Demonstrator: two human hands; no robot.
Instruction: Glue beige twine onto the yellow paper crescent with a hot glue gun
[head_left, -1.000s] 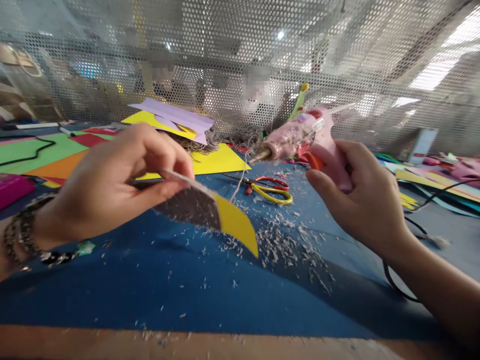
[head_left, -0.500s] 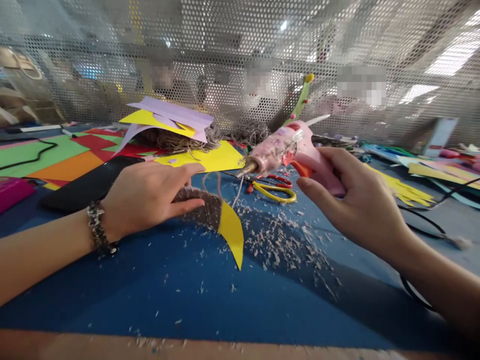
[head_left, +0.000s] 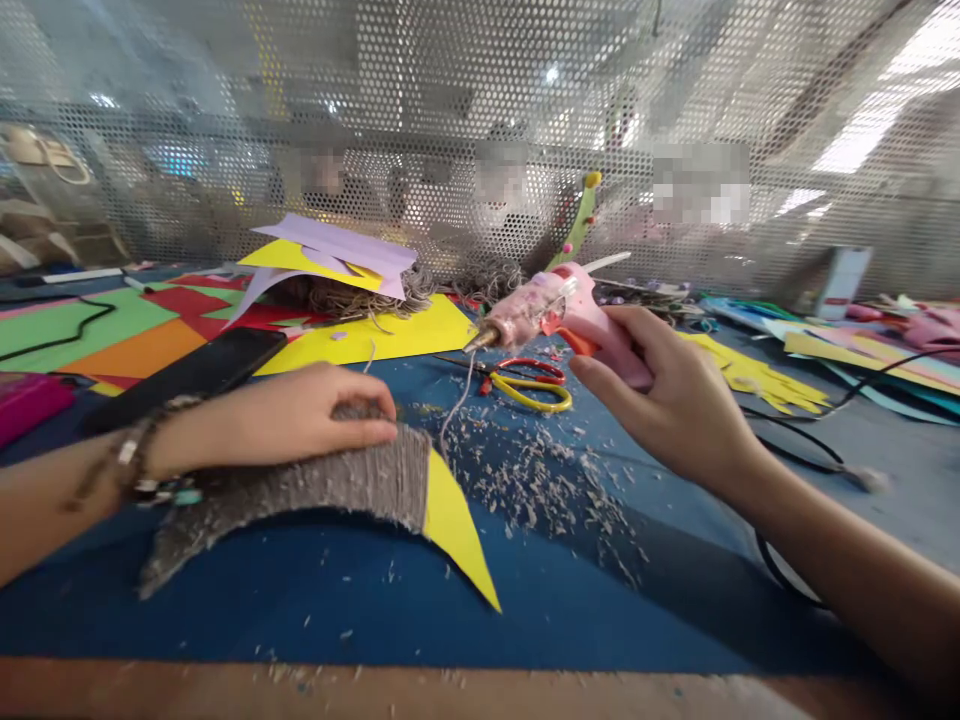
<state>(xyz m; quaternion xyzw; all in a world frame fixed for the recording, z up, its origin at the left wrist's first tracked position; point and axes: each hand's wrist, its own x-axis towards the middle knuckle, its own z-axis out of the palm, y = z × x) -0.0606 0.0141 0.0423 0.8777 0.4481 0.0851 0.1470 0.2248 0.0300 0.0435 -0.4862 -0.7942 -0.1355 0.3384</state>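
Note:
In my right hand (head_left: 667, 385) is a pink glue gun (head_left: 551, 305) with an orange trigger, its nozzle pointing left and a pale glue stick jutting from the back. My left hand (head_left: 300, 415) pinches the upper edge of a yellow paper crescent (head_left: 457, 525), whose body is wrapped in grey yarn (head_left: 360, 480). Only its right tip shows bare yellow. A loose yarn strand (head_left: 459, 400) runs from the crescent up to near the nozzle; whether they touch I cannot tell. Scissors (head_left: 532, 388) with red and yellow handles lie behind, below the glue gun.
Grey yarn scraps (head_left: 555, 480) litter the blue table mat (head_left: 300, 610). A black phone-like slab (head_left: 195, 375) lies behind my left wrist. Coloured paper sheets (head_left: 127, 340) spread at the left, yellow strips (head_left: 757, 375) at the right. A black cord (head_left: 802, 440) runs beside my right arm. Perforated metal (head_left: 420, 60) stands behind.
The yarn-wrapped crescent has come nearer and turned, so its whole length shows. My left hand has moved down with it. The glue gun sits slightly lower and further left in view.

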